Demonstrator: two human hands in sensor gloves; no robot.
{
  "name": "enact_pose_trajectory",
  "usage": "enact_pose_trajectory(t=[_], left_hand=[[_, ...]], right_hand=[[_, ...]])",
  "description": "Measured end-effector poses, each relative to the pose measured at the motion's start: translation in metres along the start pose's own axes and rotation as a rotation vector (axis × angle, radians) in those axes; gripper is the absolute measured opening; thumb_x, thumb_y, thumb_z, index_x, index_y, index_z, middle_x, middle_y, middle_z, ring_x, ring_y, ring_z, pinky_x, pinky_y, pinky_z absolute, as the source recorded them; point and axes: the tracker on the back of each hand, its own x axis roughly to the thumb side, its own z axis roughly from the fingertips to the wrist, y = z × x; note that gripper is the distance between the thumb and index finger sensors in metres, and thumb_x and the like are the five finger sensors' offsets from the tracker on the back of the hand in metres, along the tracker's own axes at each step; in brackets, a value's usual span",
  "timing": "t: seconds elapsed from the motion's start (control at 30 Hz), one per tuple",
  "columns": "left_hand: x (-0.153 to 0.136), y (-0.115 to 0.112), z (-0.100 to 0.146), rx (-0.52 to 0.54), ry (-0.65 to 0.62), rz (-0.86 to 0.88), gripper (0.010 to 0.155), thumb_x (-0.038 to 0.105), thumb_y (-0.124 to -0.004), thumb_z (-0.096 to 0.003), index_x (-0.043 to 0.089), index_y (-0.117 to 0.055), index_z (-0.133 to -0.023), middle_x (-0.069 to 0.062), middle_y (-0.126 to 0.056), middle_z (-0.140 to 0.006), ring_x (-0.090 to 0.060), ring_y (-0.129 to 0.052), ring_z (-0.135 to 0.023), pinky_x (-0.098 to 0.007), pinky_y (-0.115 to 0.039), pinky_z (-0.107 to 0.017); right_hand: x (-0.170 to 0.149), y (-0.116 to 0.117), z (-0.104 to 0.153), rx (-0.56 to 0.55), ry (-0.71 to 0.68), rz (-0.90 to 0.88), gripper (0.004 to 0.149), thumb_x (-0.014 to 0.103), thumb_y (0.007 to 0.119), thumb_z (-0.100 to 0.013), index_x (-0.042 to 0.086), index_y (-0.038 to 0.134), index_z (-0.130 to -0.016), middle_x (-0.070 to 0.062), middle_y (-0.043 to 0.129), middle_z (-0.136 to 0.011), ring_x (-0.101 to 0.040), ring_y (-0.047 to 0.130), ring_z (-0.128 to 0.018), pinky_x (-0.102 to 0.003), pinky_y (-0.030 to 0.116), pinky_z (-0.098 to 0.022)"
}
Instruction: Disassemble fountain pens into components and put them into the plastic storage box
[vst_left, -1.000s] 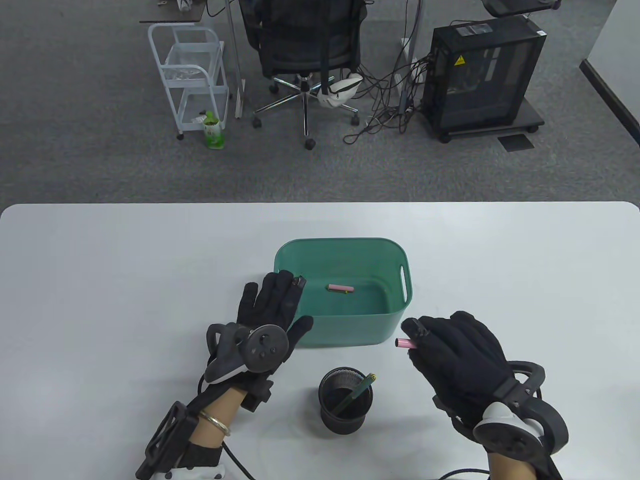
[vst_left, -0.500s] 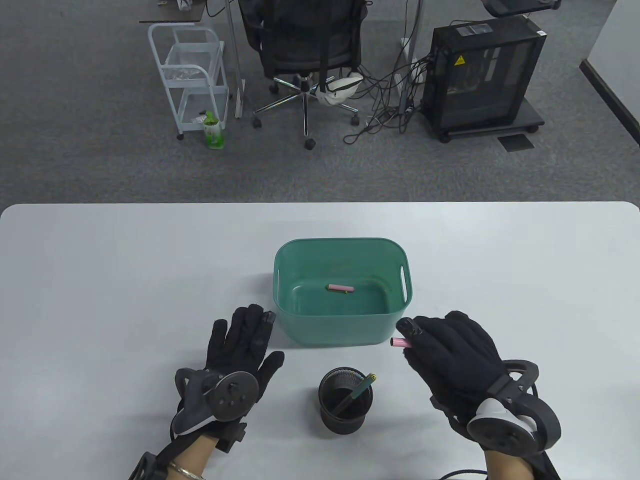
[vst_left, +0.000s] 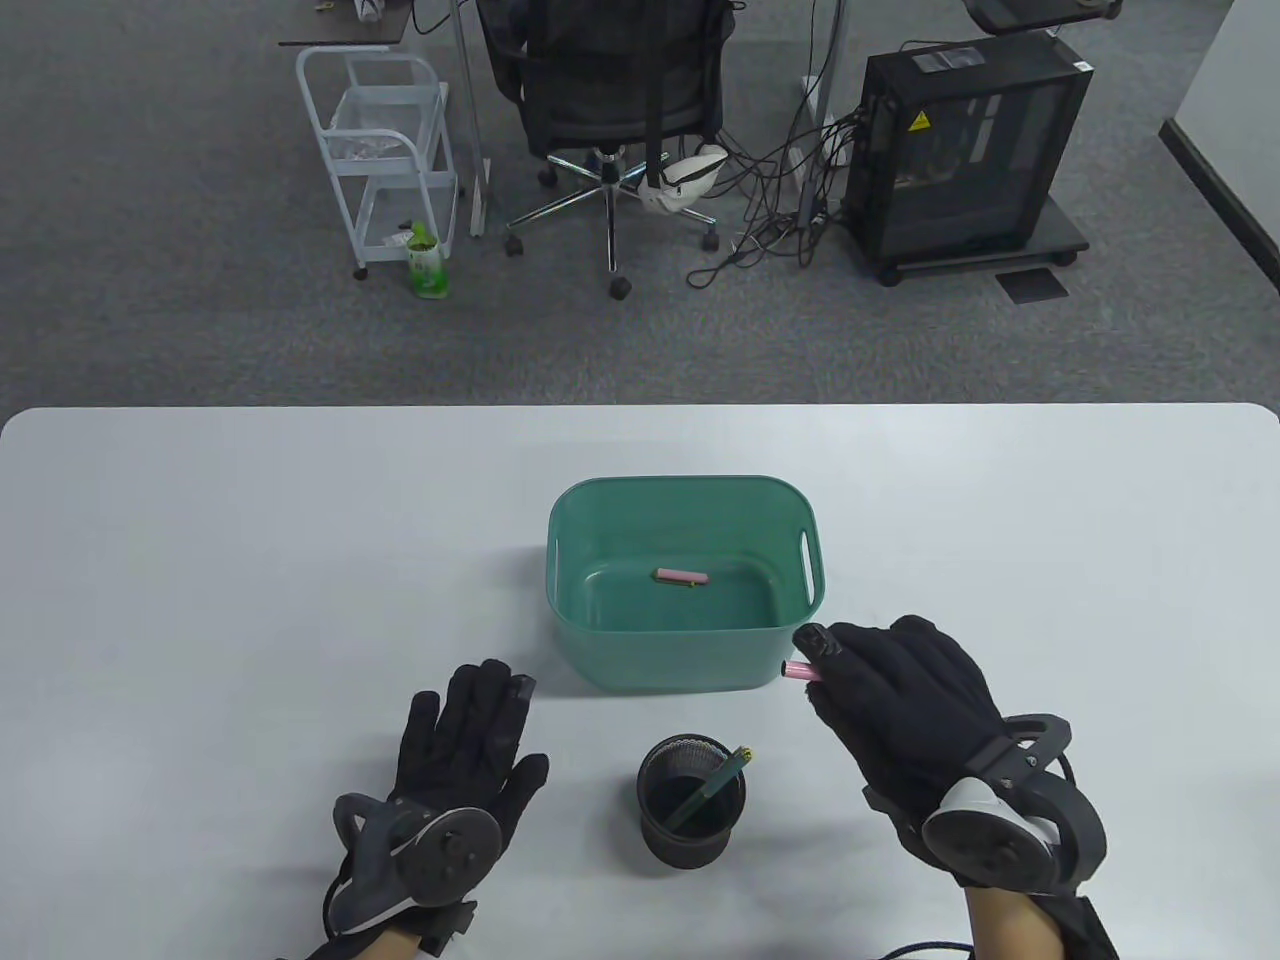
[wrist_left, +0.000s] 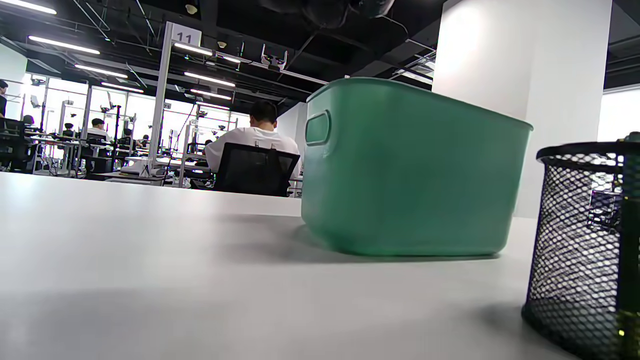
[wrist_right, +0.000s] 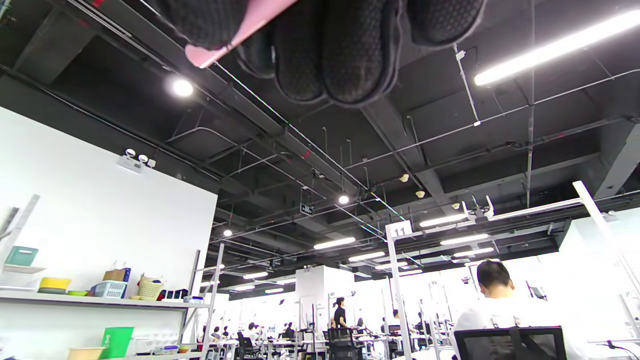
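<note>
A green plastic storage box (vst_left: 800, 620) stands mid-table with one pink pen part (vst_left: 681, 577) on its floor. My right hand (vst_left: 815, 665) is at the box's near right corner, fingers curled round another pink pen piece (vst_left: 798, 671) whose end pokes out toward the box. In the right wrist view that pink pen piece (wrist_right: 235, 35) shows under the curled fingers (wrist_right: 345, 55). My left hand (vst_left: 470, 720) lies flat and empty on the table, left of the box. A black mesh pen cup (vst_left: 692, 800) in front of the box holds a green pen (vst_left: 725, 775).
The left wrist view looks low across the white table (wrist_left: 150, 260) at the green box (wrist_left: 410, 170) and the mesh cup (wrist_left: 585, 240). Beyond the table are an office chair (vst_left: 610, 90), a white cart (vst_left: 385, 150) and a computer tower (vst_left: 970, 150).
My left hand drew back from the box's left rim toward me and settled flat on the table. My right hand edged slightly up and left, closer to the box, still holding the pink piece.
</note>
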Motion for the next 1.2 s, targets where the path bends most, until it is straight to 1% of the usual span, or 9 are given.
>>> enact_pose_trajectory(t=[0.13,0.37,0.5,0.53,0.67,0.8,1.07,1.1,1.2], left_hand=[[0.003,-0.002,0.000,-0.007,-0.025,-0.012,0.070,0.050,-0.041,-0.0685,0.013,-0.037,-0.127,-0.016,-0.040,-0.134,-0.039,-0.036,-0.122,-0.058,-0.023,-0.088],[0.004,-0.002,0.001,-0.011,-0.031,-0.012,0.070,0.051,-0.041,-0.0682,0.013,-0.035,-0.127,-0.016,-0.039,-0.134,-0.039,-0.035,-0.122,-0.057,-0.023,-0.088],[0.005,-0.002,0.001,-0.006,-0.039,-0.010,0.070,0.051,-0.040,-0.0682,0.013,-0.035,-0.127,-0.016,-0.039,-0.134,-0.039,-0.035,-0.122,-0.057,-0.023,-0.088],[0.005,-0.002,0.001,-0.006,-0.041,-0.009,0.070,0.051,-0.041,-0.0682,0.013,-0.035,-0.127,-0.016,-0.039,-0.134,-0.039,-0.035,-0.122,-0.057,-0.023,-0.088],[0.005,-0.002,0.001,-0.007,-0.044,-0.011,0.070,0.051,-0.040,-0.0682,0.013,-0.035,-0.127,-0.016,-0.038,-0.134,-0.039,-0.035,-0.122,-0.057,-0.023,-0.088],[0.005,-0.002,0.001,-0.006,-0.043,-0.005,0.070,0.051,-0.041,-0.0682,0.013,-0.034,-0.127,-0.016,-0.038,-0.134,-0.039,-0.034,-0.122,-0.057,-0.023,-0.088],[0.004,-0.002,0.002,-0.006,-0.042,0.004,0.070,0.050,-0.041,-0.0683,0.013,-0.034,-0.127,-0.016,-0.038,-0.134,-0.039,-0.035,-0.122,-0.057,-0.023,-0.088],[0.003,-0.002,0.002,-0.009,-0.042,0.007,0.070,0.050,-0.041,-0.0684,0.013,-0.034,-0.127,-0.016,-0.038,-0.134,-0.039,-0.035,-0.122,-0.057,-0.023,-0.088],[0.003,-0.002,0.002,-0.011,-0.046,0.016,0.070,0.050,-0.041,-0.0684,0.013,-0.035,-0.127,-0.016,-0.038,-0.134,-0.039,-0.035,-0.122,-0.057,-0.023,-0.088]], right_hand=[[-0.004,0.004,0.000,0.016,0.014,0.016,0.045,0.046,0.070,-0.057,0.033,0.079,-0.098,0.004,0.086,-0.090,-0.015,0.089,-0.077,-0.046,0.065,-0.073],[-0.010,0.015,-0.001,0.057,0.035,0.034,0.044,0.046,0.070,-0.057,0.033,0.079,-0.098,0.004,0.086,-0.090,-0.015,0.089,-0.077,-0.046,0.065,-0.073],[-0.017,0.027,-0.009,0.113,0.067,-0.004,0.045,0.046,0.070,-0.057,0.033,0.079,-0.098,0.004,0.086,-0.091,-0.015,0.088,-0.077,-0.046,0.064,-0.073],[-0.020,0.032,-0.014,0.136,0.071,0.002,0.045,0.046,0.070,-0.057,0.033,0.080,-0.098,0.006,0.086,-0.091,-0.015,0.088,-0.078,-0.046,0.064,-0.073],[-0.027,0.054,-0.031,0.215,0.082,-0.003,0.044,0.047,0.071,-0.056,0.033,0.080,-0.098,0.007,0.086,-0.091,-0.015,0.088,-0.079,-0.046,0.063,-0.074],[-0.034,0.078,-0.043,0.295,0.117,-0.035,0.044,0.046,0.072,-0.055,0.034,0.080,-0.097,0.008,0.086,-0.091,-0.015,0.087,-0.080,-0.046,0.062,-0.075],[-0.046,0.120,-0.058,0.412,0.192,-0.057,0.044,0.046,0.074,-0.055,0.035,0.081,-0.096,0.010,0.086,-0.091,-0.014,0.086,-0.082,-0.046,0.060,-0.077],[-0.048,0.126,-0.059,0.430,0.206,-0.056,0.044,0.046,0.074,-0.055,0.035,0.081,-0.096,0.007,0.085,-0.092,-0.014,0.085,-0.082,-0.046,0.060,-0.077],[-0.050,0.139,-0.061,0.470,0.211,-0.038,0.044,0.046,0.074,-0.055,0.035,0.081,-0.096,0.007,0.085,-0.092,-0.015,0.085,-0.082,-0.046,0.060,-0.077]])
